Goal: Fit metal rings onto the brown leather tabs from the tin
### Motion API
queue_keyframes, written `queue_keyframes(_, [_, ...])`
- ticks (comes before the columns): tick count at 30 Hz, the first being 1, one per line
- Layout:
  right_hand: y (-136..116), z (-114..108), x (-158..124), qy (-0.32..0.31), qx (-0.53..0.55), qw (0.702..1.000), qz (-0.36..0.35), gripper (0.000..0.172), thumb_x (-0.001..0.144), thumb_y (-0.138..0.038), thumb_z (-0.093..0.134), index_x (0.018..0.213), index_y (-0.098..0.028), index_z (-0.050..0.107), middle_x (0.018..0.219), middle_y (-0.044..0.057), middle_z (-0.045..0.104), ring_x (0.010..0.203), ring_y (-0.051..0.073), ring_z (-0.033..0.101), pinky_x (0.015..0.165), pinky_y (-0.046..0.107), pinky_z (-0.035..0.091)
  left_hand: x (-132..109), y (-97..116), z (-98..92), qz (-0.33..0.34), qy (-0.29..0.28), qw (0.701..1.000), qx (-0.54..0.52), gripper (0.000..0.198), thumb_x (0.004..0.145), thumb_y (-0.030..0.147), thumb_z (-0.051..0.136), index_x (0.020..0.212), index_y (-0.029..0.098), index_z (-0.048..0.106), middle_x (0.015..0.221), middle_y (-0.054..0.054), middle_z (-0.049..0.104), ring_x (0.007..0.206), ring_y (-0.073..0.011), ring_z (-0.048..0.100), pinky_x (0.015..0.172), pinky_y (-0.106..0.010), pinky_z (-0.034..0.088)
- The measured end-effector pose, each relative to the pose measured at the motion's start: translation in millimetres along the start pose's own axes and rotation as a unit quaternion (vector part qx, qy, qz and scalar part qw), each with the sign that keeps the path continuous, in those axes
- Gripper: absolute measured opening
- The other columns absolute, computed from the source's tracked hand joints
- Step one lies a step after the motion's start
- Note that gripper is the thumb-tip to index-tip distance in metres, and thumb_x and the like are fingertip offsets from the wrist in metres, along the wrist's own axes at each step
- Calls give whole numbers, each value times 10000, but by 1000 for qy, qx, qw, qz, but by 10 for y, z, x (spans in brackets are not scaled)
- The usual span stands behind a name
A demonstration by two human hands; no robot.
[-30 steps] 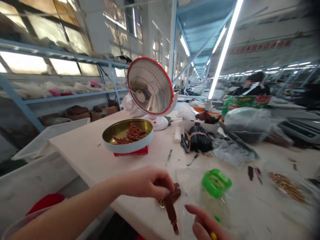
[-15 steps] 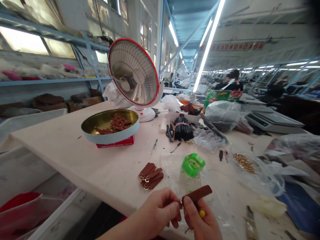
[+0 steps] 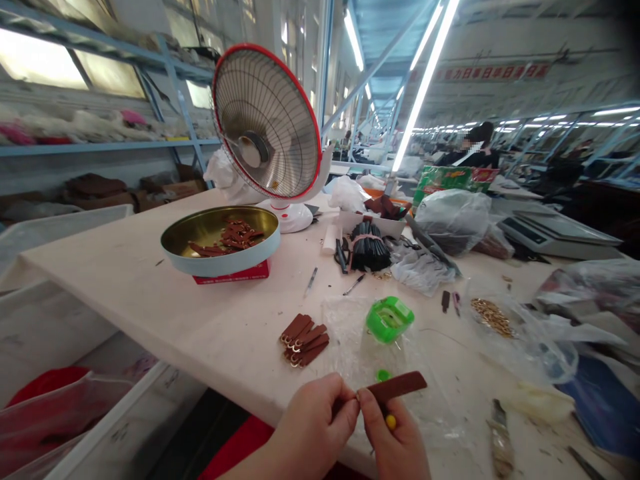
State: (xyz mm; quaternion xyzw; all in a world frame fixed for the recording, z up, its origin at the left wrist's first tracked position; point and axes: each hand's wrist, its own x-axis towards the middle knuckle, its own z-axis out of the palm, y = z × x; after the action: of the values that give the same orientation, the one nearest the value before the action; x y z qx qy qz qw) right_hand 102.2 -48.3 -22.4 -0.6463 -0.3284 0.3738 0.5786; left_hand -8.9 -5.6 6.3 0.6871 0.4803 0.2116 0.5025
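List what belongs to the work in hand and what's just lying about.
Seems part of the work:
brown strip in the right hand, left hand at its end
pile of ringed brown strips
brown pieces in the round tin
perhaps the gold-coloured pieces

Probably just lying about:
red-rimmed heater
pen
scale
black bundle

From my end it's a factory workshop, prob. small leather-type goods. I see a big hall w/ rows of fluorescent tubes (image 3: 425,87), blue overhead steelwork (image 3: 385,40) running far back, a red-lettered banner (image 3: 500,72) up high & another person (image 3: 481,150) in the bkgd. Shelves (image 3: 100,148) at L carry bagged stock. The bench (image 3: 135,300) has parts in qty: brown tabs (image 3: 306,337) w/ metal rings, gold-coloured hardware (image 3: 493,317), bundled black strips (image 3: 370,248), plus a digital scale (image 3: 555,230).
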Motion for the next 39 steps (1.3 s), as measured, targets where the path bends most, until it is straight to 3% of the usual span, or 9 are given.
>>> queue_keyframes(7, [31, -82, -8, -30, 10, 999, 12, 435, 665, -603, 643, 735, -174, 638, 622, 13, 602, 627, 194, 516, 584, 281, 406, -54, 101, -71, -45, -17, 999, 4, 175, 732, 287, 489, 604, 178, 440, 530, 55, 405, 521, -92, 361, 467, -212, 259])
queue_keyframes(10, [72, -154, 35, -56, 13, 997, 46, 453, 645, -613, 667, 696, -165, 624, 562, -6, 541, 548, 153, 454, 514, 260, 368, -109, 152, -124, -32, -74, 997, -17, 106, 739, 227, 451, 659, 169, 490, 565, 46, 445, 532, -90, 376, 478, -207, 276])
queue_keyframes(13, [128, -219, 97, -134, 76, 982, 108, 446, 663, -601, 675, 648, -171, 554, 476, -60, 417, 437, 91, 331, 409, 212, 247, -121, 109, -154, -8, -128, 989, -70, 122, 754, 165, 426, 732, 159, 546, 639, 29, 525, 577, -87, 425, 534, -198, 320])
queue_keyframes(18, [134, -191, 91, -193, 166, 955, 155, 425, 645, -551, 726, 654, -165, 547, 468, -73, 397, 391, 56, 263, 370, 185, 170, -45, -103, -79, -41, -110, 959, -260, 177, 686, 232, 648, 722, 163, 489, 640, 28, 565, 582, -89, 484, 536, -193, 323])
queue_keyframes(22, [39, -110, 8, -133, 147, 971, 133, 421, 615, -557, 740, 690, -162, 612, 464, -80, 355, 410, 63, 243, 373, 193, 165, -1, -126, -31, -38, -145, 909, -389, 235, 668, 234, 691, 717, 163, 472, 635, 14, 615, 601, -107, 565, 588, -207, 377])
queue_keyframes(28, [-16, -30, -87, -2, 128, 987, 101, 438, 557, -589, 755, 637, -174, 639, 523, -28, 495, 493, 103, 387, 429, 201, 302, 0, -121, 64, -59, -97, 927, -358, 294, 630, 295, 711, 645, 158, 451, 537, 42, 548, 477, -51, 456, 469, -165, 300])
queue_keyframes(33, [-3, -23, -128, 4, 214, 969, 122, 430, 565, -594, 760, 594, -186, 628, 422, -67, 422, 413, 61, 306, 401, 176, 259, 3, -130, 219, -39, -46, 919, -389, 303, 670, 343, 655, 647, 178, 402, 538, 11, 574, 493, -91, 522, 487, -193, 348])
queue_keyframes(36, [-18, -76, -121, 3, 106, 991, 76, 450, 594, -631, 714, 664, -189, 659, 515, -25, 536, 486, 105, 424, 474, 209, 358, 14, -136, 243, -47, -11, 925, -378, 323, 632, 351, 678, 650, 174, 408, 534, 45, 516, 477, -58, 454, 472, -176, 324])
queue_keyframes(39, [-16, -125, -77, -20, -9, 1000, -9, 429, 686, -623, 630, 683, -195, 653, 599, 8, 593, 582, 165, 505, 565, 257, 407, 25, -135, 196, -54, -37, 938, -340, 286, 657, 365, 659, 724, 155, 476, 592, 42, 519, 519, -64, 461, 517, -191, 369])
